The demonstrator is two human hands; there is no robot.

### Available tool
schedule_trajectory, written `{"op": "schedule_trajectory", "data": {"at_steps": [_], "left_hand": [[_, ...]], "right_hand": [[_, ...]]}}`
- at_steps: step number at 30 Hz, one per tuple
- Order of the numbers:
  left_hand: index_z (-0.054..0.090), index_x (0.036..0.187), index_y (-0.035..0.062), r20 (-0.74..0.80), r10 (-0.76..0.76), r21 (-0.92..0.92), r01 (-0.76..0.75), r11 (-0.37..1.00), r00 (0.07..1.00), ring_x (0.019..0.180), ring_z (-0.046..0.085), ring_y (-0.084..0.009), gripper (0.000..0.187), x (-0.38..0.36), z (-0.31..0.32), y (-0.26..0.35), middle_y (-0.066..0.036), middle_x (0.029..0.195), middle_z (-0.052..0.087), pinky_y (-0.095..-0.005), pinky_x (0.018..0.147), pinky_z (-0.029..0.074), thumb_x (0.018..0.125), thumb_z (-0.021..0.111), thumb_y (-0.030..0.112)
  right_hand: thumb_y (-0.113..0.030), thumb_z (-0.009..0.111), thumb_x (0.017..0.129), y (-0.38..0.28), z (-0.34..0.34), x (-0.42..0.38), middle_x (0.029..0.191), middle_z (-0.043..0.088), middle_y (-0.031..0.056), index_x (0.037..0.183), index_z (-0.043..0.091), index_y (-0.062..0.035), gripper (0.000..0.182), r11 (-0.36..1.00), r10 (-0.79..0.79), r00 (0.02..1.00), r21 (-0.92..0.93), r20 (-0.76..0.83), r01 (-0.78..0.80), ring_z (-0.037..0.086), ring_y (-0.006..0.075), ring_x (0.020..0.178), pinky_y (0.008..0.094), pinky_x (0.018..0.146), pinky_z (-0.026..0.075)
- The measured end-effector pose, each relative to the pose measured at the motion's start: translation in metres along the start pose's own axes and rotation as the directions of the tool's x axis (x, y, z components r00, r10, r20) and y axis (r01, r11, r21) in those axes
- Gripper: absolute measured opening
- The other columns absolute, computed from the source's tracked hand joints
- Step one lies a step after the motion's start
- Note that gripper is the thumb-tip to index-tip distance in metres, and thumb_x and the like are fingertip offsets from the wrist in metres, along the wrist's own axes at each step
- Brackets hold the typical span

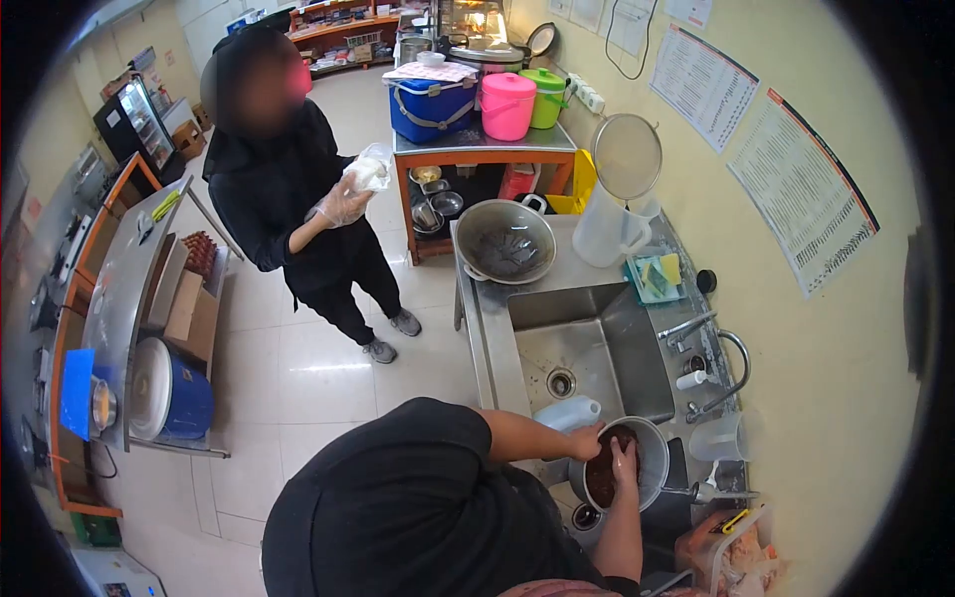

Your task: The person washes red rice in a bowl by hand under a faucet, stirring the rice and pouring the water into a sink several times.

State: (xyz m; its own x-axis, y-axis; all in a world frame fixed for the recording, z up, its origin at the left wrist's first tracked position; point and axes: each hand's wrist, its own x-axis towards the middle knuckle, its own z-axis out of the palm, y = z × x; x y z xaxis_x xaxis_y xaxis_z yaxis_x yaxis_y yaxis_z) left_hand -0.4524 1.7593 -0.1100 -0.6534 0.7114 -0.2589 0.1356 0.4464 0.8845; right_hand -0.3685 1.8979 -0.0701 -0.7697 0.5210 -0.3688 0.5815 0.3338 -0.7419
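Observation:
A metal pot (652,468) with reddish-brown contents (601,480) sits tilted in the near sink basin. My left hand (588,441) is closed on the pot's rim at its far-left side. Inside the pot, my right hand (624,462) lies over the contents with its fingers stretched out; I cannot make out whether the fingertips grip any of them. Beside the pot, a pale blue plastic jug or bottle (567,413) lies close to my left forearm.
The other basin (587,333) adjoins mine, with a tap (736,368) by the wall. A large pan (505,242) and a clear pitcher (607,234) stand on the counter. A gloved co-worker (298,189) stands across the floor, holding something white. A tub (731,552) sits near my right arm.

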Motion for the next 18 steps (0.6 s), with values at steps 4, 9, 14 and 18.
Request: {"op": "schedule_trajectory", "data": {"at_steps": [4,9,14,18], "left_hand": [[0.037,0.131,0.0031,0.011,0.010,-0.032,-0.010,0.999,1.000,0.102,0.059,-0.0445,0.055,-0.001,-0.009,0.004,-0.028,0.108,0.061,-0.0512,0.091,0.045,0.081,0.054,0.018],[0.034,0.135,0.0040,0.105,-0.098,-0.031,0.102,0.994,0.990,0.112,0.055,-0.0423,0.058,-0.014,-0.025,0.026,-0.028,0.118,0.057,-0.0494,0.096,0.041,0.081,0.052,0.016],[0.040,0.125,-0.0012,-0.041,0.013,0.011,-0.012,1.000,0.999,0.103,0.058,-0.0446,0.049,-0.002,-0.001,0.004,-0.031,0.109,0.060,-0.0511,0.090,0.045,0.081,0.051,0.018],[0.038,0.130,-0.0008,0.010,-0.053,0.018,0.052,0.998,0.999,0.107,0.057,-0.0435,0.054,-0.003,-0.006,0.011,-0.030,0.114,0.058,-0.0495,0.093,0.045,0.081,0.052,0.017]], "right_hand": [[-0.046,0.055,0.090,0.012,0.010,-0.001,0.143,0.040,0.0245,0.144,0.032,-0.0008,0.074,0.977,-0.002,0.991,-0.210,0.135,0.031,0.039,0.0353,0.133,0.0376,0.108,0.032],[-0.046,0.059,0.088,-0.042,-0.021,-0.054,0.133,0.050,0.0267,0.135,0.043,0.0053,0.071,0.865,0.128,0.877,-0.484,0.463,0.129,0.046,0.0355,0.127,0.0382,0.106,0.035],[-0.040,0.063,0.087,-0.032,-0.053,-0.044,0.123,0.058,0.0241,0.125,0.053,0.0006,0.057,0.804,0.129,0.983,-0.594,0.132,-0.026,0.055,0.0344,0.116,0.0397,0.098,0.042],[-0.033,0.068,0.085,0.019,-0.042,-0.005,0.129,0.054,0.0221,0.132,0.046,-0.0008,0.061,0.992,-0.104,0.994,-0.074,-0.022,0.102,0.053,0.0343,0.118,0.0386,0.102,0.038]]}}
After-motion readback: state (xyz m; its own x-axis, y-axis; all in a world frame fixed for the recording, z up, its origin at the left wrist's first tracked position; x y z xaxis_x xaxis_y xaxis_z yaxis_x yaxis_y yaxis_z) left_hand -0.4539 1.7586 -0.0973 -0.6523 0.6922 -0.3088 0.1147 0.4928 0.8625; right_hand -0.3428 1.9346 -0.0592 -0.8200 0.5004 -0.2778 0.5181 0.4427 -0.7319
